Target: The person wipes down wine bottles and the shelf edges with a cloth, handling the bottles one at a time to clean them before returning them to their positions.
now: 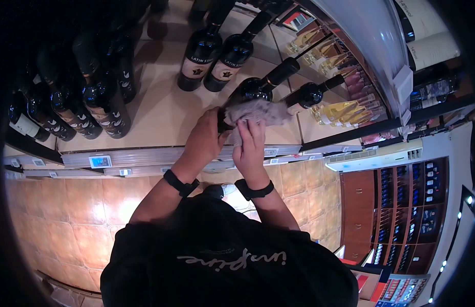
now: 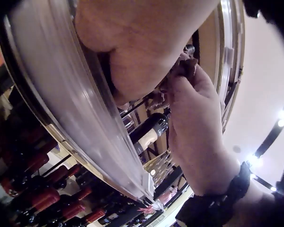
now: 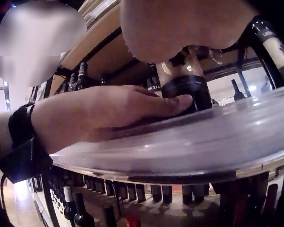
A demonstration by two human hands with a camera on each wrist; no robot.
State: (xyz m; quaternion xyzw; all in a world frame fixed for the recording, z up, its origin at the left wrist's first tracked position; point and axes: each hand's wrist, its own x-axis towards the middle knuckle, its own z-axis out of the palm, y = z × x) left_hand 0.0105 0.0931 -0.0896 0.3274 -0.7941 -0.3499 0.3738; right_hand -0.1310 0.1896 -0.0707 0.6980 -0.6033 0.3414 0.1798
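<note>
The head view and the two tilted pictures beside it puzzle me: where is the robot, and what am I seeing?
There is no robot: these are a person's bare hands. The head view comes from a camera worn on the head, looking down; the other two come from cameras on the left and right wrists, hence the odd angles. The left hand grips a dark bottle, and the right hand holds a crumpled cloth against it. On the pale shelf, two labelled bottles stand just beyond, with more wine bottles to the left.
</note>
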